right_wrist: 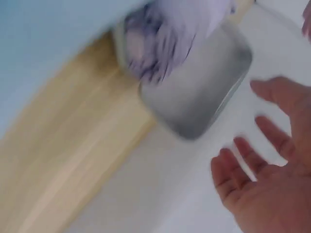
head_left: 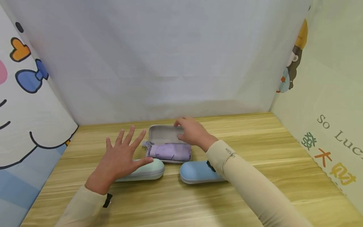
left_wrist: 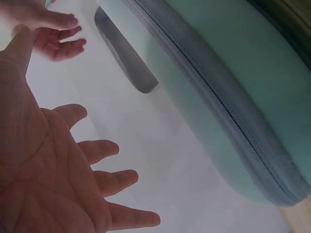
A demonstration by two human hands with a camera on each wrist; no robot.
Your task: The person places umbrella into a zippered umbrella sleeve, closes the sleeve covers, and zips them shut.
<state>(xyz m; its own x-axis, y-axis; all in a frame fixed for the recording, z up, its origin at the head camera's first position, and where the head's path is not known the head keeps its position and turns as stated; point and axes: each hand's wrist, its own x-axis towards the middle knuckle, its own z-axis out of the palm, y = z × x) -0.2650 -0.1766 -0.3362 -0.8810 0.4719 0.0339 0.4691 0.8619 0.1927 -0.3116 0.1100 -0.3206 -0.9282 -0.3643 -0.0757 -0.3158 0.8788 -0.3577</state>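
An open hard case (head_left: 161, 134) with a grey lining stands at the back of the table, its lid raised. Inside lies a rolled purple bundle of fabric (head_left: 171, 152) that looks like a folded compact umbrella. My right hand (head_left: 195, 131) hovers at the raised lid's right side, fingers loosely bent, and the right wrist view shows it apart from the lid (right_wrist: 194, 99) with nothing held. Palm forward and fingers spread, my left hand (head_left: 119, 160) is over a closed mint-green case (head_left: 151, 170), which it partly hides in the head view.
A closed blue zippered case (head_left: 195, 171) lies at the front right, partly under my right sleeve. Behind the wood-grain table (head_left: 158, 205) hangs a pale cloth (head_left: 170, 63), with printed sheets at left and right.
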